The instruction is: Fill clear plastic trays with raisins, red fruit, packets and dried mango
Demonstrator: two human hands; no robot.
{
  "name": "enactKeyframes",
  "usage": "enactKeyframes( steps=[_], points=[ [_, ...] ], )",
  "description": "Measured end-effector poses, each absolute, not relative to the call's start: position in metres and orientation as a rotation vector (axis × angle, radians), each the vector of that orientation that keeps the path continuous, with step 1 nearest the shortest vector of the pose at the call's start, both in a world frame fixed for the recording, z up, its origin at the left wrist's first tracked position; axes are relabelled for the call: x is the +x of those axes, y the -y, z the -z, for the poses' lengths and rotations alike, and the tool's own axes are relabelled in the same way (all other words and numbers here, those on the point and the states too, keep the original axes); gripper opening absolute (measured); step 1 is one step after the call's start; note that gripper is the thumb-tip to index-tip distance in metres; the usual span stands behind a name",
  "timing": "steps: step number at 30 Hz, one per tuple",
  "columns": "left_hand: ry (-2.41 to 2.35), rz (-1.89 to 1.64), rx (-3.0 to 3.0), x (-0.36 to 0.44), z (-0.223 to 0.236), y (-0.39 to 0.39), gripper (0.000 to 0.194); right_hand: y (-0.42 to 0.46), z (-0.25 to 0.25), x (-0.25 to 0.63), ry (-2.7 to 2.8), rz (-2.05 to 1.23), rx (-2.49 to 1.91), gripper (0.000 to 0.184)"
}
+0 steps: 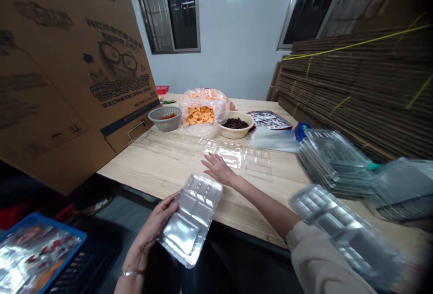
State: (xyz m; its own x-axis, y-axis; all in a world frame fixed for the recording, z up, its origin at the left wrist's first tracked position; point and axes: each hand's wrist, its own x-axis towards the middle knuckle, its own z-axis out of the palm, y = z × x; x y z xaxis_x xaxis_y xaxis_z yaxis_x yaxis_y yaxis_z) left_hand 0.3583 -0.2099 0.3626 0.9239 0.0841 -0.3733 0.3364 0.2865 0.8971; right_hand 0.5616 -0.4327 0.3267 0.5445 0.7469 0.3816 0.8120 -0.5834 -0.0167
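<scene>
My left hand [156, 224] grips the near left edge of a clear plastic compartment tray [193, 217], holding it tilted over the front edge of the wooden table [162, 167]. Stretched out flat with fingers apart, my right hand [218, 167] rests on the table just beyond that tray. Its fingertips reach a row of clear compartment trays [233, 154] laid flat across the table's middle.
At the back stand a grey basket [164, 119], a bag of orange snacks [202, 111], a cream bowl of dark fruit [236, 125] and printed packets [269, 120]. Stacks of clear trays [334, 163] lie right. A large cardboard sheet [67, 68] leans left; a blue crate [37, 249] sits below.
</scene>
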Motion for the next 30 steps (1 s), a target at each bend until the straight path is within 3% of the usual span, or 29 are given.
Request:
enactKeyframes(
  steps=[8, 14, 17, 23, 30],
  points=[
    [-0.479, 0.087, 1.243, 0.345, -0.36, 0.195, 0.067, 0.379, -0.327, 0.586, 1.207, 0.336, -2.647, 0.034],
    [-0.44, -0.068, 1.274, 0.36, -0.356, 0.221, 0.077, 0.43, -0.341, 0.528, 0.727, 0.367, -2.317, 0.031],
    [-0.423, -0.106, 1.308, 0.364, -0.35, 0.238, 0.077, 0.479, -0.344, 0.473, 0.412, 0.331, -2.134, 0.039],
    [-0.441, -0.064, 1.383, 0.361, -0.34, 0.254, 0.079, 0.588, -0.326, 0.38, 0.067, 0.725, -2.832, 0.04],
    [-0.35, 0.068, 1.402, 0.369, -0.343, 0.292, 0.08, 0.654, -0.314, 0.346, -0.156, 0.521, -3.174, 0.055]
  ],
)
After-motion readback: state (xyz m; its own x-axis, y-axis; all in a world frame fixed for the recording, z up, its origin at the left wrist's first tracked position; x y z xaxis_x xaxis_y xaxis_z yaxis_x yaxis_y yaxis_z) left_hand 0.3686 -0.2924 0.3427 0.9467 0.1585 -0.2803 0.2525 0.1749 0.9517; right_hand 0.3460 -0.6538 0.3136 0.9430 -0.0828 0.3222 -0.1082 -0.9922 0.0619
